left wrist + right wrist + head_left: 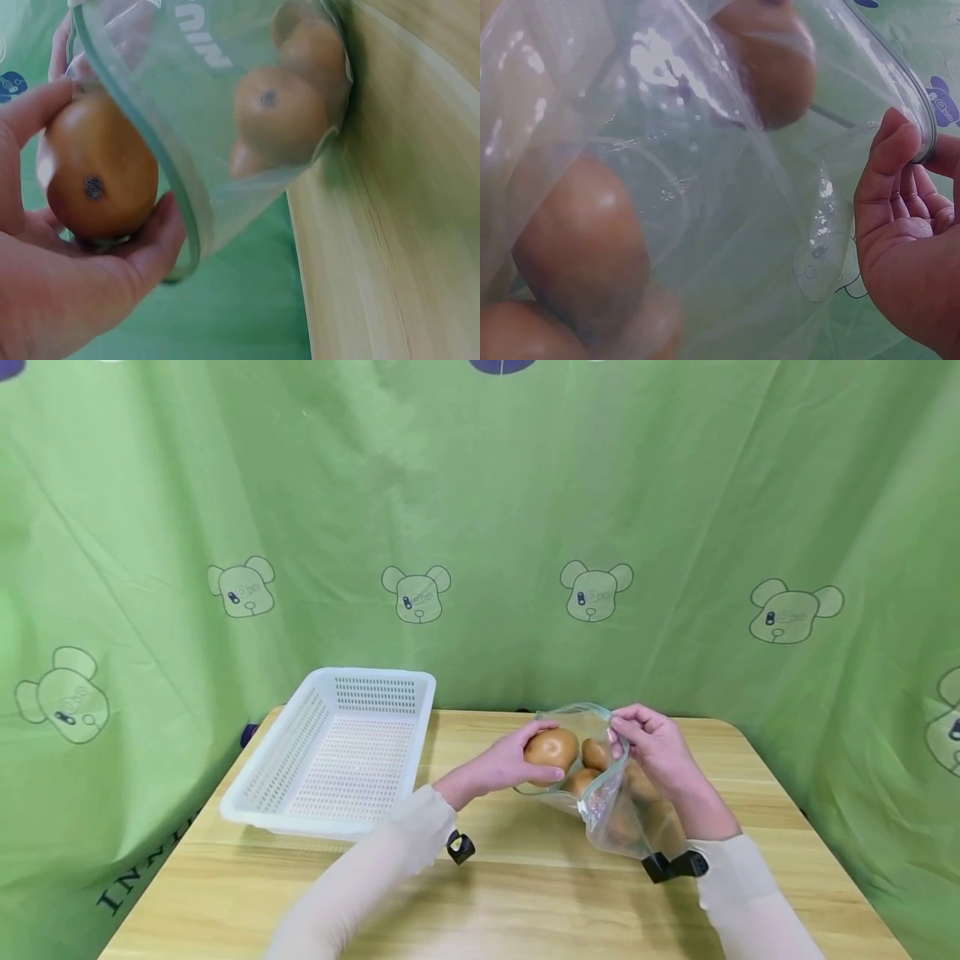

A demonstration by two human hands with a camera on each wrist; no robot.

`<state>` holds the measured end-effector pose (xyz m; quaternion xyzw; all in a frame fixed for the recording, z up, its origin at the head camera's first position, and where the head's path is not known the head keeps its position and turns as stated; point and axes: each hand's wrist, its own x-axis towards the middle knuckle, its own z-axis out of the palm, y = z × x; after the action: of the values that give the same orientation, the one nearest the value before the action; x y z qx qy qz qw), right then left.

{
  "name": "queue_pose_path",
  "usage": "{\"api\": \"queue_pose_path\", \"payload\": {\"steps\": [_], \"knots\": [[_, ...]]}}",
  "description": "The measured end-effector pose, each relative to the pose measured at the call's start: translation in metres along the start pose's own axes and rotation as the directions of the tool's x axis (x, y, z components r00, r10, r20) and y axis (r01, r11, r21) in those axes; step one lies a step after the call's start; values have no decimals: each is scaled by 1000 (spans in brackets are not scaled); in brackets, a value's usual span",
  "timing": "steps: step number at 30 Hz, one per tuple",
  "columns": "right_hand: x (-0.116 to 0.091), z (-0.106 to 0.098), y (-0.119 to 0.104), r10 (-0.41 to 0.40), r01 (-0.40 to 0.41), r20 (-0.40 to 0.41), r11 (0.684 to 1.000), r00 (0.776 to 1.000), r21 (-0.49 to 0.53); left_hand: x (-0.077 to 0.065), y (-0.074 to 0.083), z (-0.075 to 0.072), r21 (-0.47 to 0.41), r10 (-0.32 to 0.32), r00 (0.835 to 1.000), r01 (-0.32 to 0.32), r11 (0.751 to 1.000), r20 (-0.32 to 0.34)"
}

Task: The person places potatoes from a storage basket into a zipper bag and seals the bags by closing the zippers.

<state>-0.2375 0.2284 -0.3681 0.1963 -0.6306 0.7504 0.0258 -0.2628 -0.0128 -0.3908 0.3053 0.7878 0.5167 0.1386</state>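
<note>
My left hand point(504, 766) grips a round, glossy brown pear point(553, 747) at the mouth of a clear zip bag point(617, 838). In the left wrist view, the held pear point(103, 169) shows a dark rough spot, with thumb and fingers spread around its sides. Several more brown pears point(281, 109) lie inside the bag, seen through its plastic. The bag's green-edged rim stands apart and faces left. On the rim's right side, my right hand point(658, 750) pinches the edge between thumb and fingers; the right wrist view shows this pinching hand point(911, 217) close up.
A white perforated plastic basket point(262, 820) stands on the left of the wooden table point(517, 902). Behind the table hangs a green curtain point(495, 510) printed with bear heads. Small black devices are strapped to both wrists.
</note>
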Motion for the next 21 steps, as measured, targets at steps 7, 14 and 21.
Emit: {"api": "queue_pose_path", "payload": {"steps": [7,14,21], "knots": [[1,0,1,-22,22,11,1000,1000,17,8,1,12,99,-23,999,26,995,-38],[0,0,-1,-30,30,20,999,999,30,12,-1,14,148,-19,999,23,989,-26],[-1,-1,-3,-31,30,31,999,999,28,17,-1,19,113,-10,1000,12,994,-21]]}}
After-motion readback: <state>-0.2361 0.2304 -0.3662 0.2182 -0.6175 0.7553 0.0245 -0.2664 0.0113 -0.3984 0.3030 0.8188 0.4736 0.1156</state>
